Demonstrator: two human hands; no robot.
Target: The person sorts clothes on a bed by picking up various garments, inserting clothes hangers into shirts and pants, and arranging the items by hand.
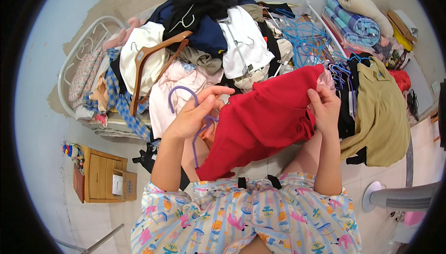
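Note:
A red garment (268, 114) stretches between my two hands above my lap. My left hand (193, 116) grips a purple hanger (195, 149) near its neck, the hook rising above my thumb and one arm running down to the garment's lower left corner. That hand's index finger points toward the red cloth; its other fingers are partly hidden. At the garment's right edge, my right hand (325, 109) pinches the fabric between thumb and fingers. Behind the red cloth, a pale pink garment (186, 76) lies on the heap of clothes.
A wooden hanger (141, 65) and a white top (245, 45) lie on the piled bed. Tangled blue hangers (306, 38) are behind, right of centre. An olive shirt (381, 114) hangs at right, above a grey fan-like appliance (400, 198). A wooden cabinet (99, 174) stands at left.

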